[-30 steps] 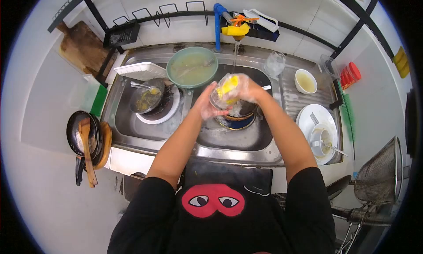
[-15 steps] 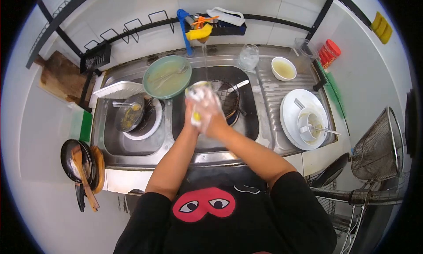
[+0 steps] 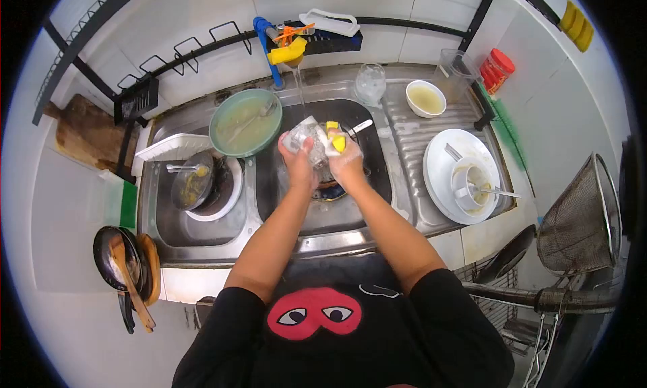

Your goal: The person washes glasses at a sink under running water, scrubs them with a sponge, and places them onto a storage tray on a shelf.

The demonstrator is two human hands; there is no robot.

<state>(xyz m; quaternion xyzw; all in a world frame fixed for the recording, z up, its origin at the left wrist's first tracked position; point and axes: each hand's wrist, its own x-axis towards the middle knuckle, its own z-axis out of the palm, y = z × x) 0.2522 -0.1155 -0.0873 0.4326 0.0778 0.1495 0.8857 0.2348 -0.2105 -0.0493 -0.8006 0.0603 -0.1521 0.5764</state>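
Over the right sink basin (image 3: 270, 186), my left hand (image 3: 301, 167) is wrapped around a clear drinking glass (image 3: 306, 140), tilted and streaked with suds. Close beside it my right hand (image 3: 348, 167) grips a yellow sponge (image 3: 338, 143) covered in white foam. The sponge is near or against the glass; contact is hard to make out. Behind the hands, a thin stream of water falls from the tap (image 3: 288, 52). Beneath them lie dark cookware and a white handle (image 3: 362, 126), partly hidden.
A green basin (image 3: 217, 128) of cloudy water with a ladle sits left of the tap. Dirty pans (image 3: 192, 186) fill the left sink. On the drainboard stand stacked white plates (image 3: 438, 186) with a mug (image 3: 465, 198), a bowl (image 3: 426, 100) and another glass (image 3: 370, 85). A strainer (image 3: 579, 219) hangs right.
My hands have moved apart from their overlapped, foamy hold, so the glass and sponge now show separately. The view has shifted slightly.
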